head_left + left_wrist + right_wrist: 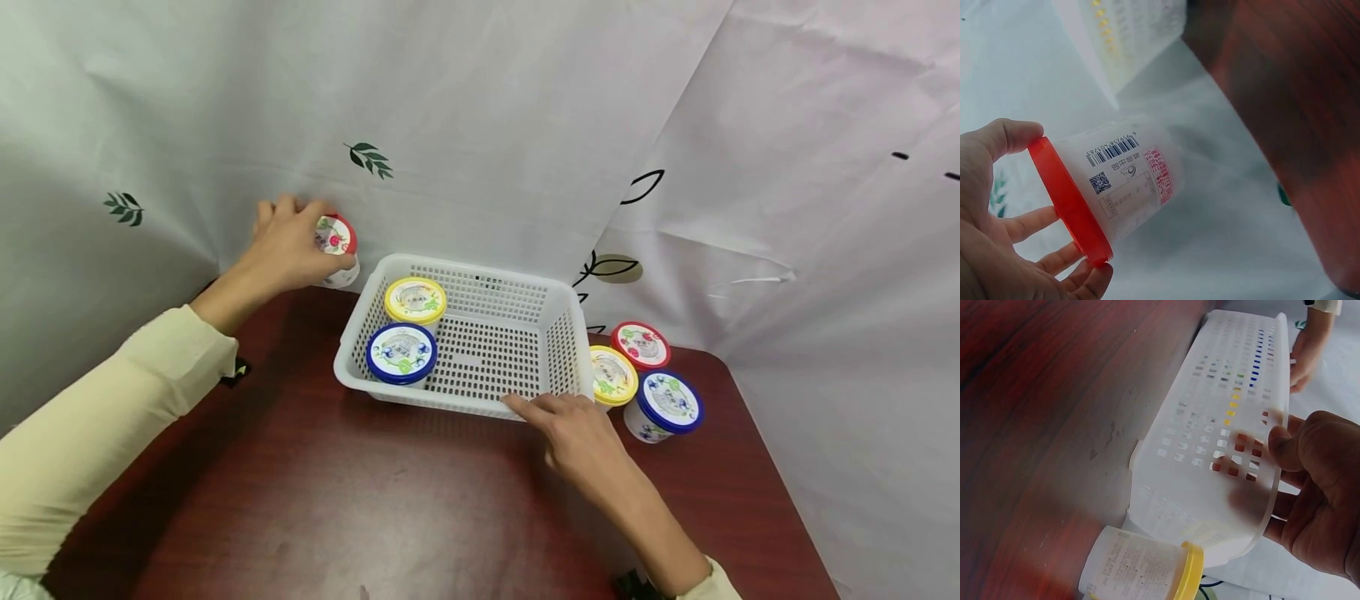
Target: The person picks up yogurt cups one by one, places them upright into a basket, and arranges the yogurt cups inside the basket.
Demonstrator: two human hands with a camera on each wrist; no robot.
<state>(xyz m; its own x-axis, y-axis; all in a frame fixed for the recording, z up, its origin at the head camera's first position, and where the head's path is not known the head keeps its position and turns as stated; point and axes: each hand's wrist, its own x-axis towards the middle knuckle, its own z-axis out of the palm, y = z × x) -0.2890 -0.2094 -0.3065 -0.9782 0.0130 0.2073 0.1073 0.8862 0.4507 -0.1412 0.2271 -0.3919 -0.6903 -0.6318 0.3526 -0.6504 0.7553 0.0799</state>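
Note:
My left hand (pixel 288 248) grips a red-lidded plastic tub (pixel 1138 181) by its lid, thumb and fingers spread around the edge. The tub is beside the left end of a white perforated basket (pixel 450 402), close to the back curtain. In the left wrist view its barcode side shows and its lid faces my palm. With the right hand (pixel 583 437) I hold the basket's front rim near its right corner, fingers reaching inside over the edge. Inside the basket's left part stand a yellow-lidded tub (pixel 415 302) and, in front of it, a blue-lidded tub (pixel 401 353).
Right of the basket stand another yellow-lidded tub (pixel 613 375), a red-lidded tub (pixel 641 344) and a blue-lidded tub (pixel 670 403), grouped closely. The dark red wooden table (pixel 360 500) ends against a pale curtain (pixel 487 125) with leaf prints behind and at the sides.

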